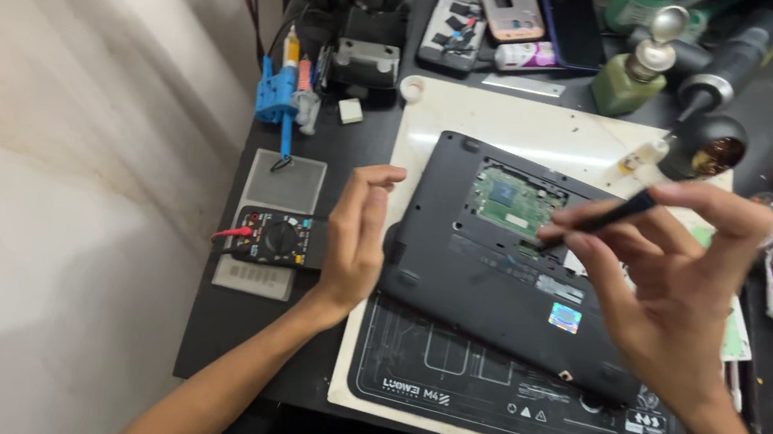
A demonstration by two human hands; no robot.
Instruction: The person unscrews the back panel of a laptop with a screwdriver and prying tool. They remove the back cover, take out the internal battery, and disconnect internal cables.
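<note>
The upturned black laptop (499, 272) lies on the repair mat (445, 374), its green board (513, 202) exposed. The right hand (677, 275) pinches a thin black tool (605, 216) at the board's 4 o'clock edge (apparently mid-probing); any next touch needs a steady tip. The left hand (356, 238), at the laptop's 9 o'clock, hangs half-open and empty.
</note>
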